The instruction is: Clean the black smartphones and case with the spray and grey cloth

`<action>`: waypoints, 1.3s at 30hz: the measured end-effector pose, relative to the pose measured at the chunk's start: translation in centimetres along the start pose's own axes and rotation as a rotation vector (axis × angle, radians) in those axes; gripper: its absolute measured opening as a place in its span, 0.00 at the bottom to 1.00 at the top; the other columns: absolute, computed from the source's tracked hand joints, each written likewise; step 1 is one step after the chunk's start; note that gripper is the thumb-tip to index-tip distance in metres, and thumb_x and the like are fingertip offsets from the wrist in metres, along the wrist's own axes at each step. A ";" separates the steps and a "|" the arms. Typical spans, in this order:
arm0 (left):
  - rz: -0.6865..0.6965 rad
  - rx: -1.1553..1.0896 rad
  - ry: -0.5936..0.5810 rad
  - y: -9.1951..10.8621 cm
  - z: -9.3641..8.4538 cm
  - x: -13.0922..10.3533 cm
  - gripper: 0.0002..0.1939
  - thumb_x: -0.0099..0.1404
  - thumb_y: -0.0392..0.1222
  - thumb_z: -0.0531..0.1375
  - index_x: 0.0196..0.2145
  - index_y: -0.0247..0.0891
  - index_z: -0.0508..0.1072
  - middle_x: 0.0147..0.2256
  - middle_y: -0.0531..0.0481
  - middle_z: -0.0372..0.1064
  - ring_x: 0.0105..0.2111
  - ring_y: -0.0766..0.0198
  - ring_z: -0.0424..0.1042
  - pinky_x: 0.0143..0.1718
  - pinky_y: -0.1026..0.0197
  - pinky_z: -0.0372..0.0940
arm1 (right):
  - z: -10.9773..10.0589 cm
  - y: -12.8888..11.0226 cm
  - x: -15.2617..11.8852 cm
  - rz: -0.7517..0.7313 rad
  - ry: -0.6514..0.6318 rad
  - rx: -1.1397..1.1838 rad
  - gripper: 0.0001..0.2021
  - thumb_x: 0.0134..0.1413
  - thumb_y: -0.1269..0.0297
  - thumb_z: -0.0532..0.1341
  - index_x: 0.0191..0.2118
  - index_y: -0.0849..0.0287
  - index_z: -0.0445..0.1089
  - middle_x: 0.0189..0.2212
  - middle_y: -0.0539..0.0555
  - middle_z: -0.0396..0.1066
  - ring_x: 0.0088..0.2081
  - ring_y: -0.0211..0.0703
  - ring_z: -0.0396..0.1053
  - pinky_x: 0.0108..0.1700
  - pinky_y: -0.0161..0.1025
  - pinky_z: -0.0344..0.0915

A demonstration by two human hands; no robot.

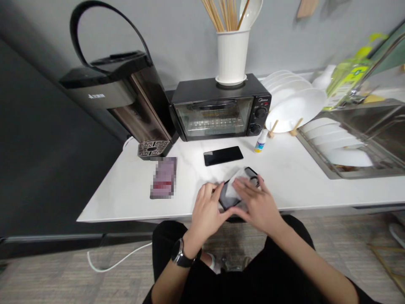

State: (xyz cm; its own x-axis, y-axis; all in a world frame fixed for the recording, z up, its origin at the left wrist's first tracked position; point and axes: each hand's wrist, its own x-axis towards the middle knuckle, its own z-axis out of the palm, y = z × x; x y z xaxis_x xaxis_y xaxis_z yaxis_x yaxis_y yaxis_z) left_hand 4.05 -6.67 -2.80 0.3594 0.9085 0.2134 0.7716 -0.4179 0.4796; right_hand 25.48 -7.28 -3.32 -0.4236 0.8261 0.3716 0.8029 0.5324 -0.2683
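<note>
At the counter's front edge, my left hand [207,209] grips the near left side of a dark-rimmed phone case [224,198], thumb and fingers on its border. My right hand [257,207] presses a white tissue [234,182] against the case's inner face, its fingers partly covering the tissue. A dark ring shows near the case's far right corner. Just beyond the hands lies a black phone [223,156], flat and screen up. To its right stands a small spray bottle [260,142] with a blue and yellow label.
A pixelated flat purple item [163,178] lies left on the white counter [126,198]. Behind are a water dispenser [139,105], a toaster oven [218,112] topped by a white utensil cup [232,55], and racked plates [294,103]. A sink [335,171] with dishes is at right.
</note>
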 end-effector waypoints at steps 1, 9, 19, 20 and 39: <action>-0.004 0.001 -0.002 0.0 0.0 0.0 0.36 0.64 0.54 0.71 0.65 0.40 0.68 0.49 0.42 0.66 0.52 0.47 0.66 0.56 0.44 0.68 | 0.0 -0.2 0.0 -0.084 -0.054 0.058 0.38 0.67 0.36 0.58 0.68 0.62 0.67 0.65 0.66 0.70 0.68 0.61 0.66 0.75 0.68 0.47; -0.009 0.014 0.001 -0.1 0.1 -0.1 0.41 0.64 0.54 0.71 0.69 0.41 0.64 0.51 0.41 0.66 0.52 0.47 0.66 0.56 0.43 0.67 | 0.3 -0.3 0.1 0.047 0.046 -0.022 0.34 0.70 0.40 0.57 0.67 0.63 0.68 0.65 0.67 0.70 0.67 0.64 0.68 0.73 0.73 0.46; -0.021 0.030 -0.002 -0.1 0.2 -0.1 0.42 0.62 0.52 0.72 0.69 0.39 0.65 0.49 0.42 0.65 0.52 0.47 0.66 0.56 0.44 0.68 | 0.4 -0.7 0.4 0.065 0.031 -0.001 0.32 0.70 0.41 0.57 0.65 0.63 0.70 0.63 0.67 0.72 0.67 0.64 0.68 0.73 0.72 0.47; -0.021 0.035 -0.009 -0.1 0.3 -0.1 0.41 0.63 0.50 0.72 0.69 0.39 0.65 0.49 0.42 0.65 0.52 0.47 0.66 0.56 0.45 0.68 | 0.5 -0.9 0.4 -0.022 -0.017 0.063 0.34 0.68 0.38 0.58 0.64 0.63 0.71 0.62 0.65 0.74 0.67 0.62 0.68 0.74 0.68 0.50; -0.037 0.074 -0.001 0.1 0.7 0.0 0.40 0.63 0.48 0.71 0.69 0.40 0.65 0.48 0.43 0.66 0.50 0.48 0.67 0.54 0.47 0.69 | 0.4 -0.4 0.6 -0.122 -0.055 0.168 0.30 0.67 0.40 0.61 0.62 0.59 0.73 0.59 0.63 0.77 0.63 0.57 0.73 0.74 0.62 0.52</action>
State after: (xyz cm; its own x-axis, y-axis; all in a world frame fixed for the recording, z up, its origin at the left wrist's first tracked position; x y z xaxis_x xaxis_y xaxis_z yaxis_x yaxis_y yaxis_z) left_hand 4.46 -6.72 -3.39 0.3309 0.9231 0.1958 0.8208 -0.3839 0.4230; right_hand 24.75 -6.92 -3.41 -0.5393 0.7600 0.3627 0.6649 0.6486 -0.3705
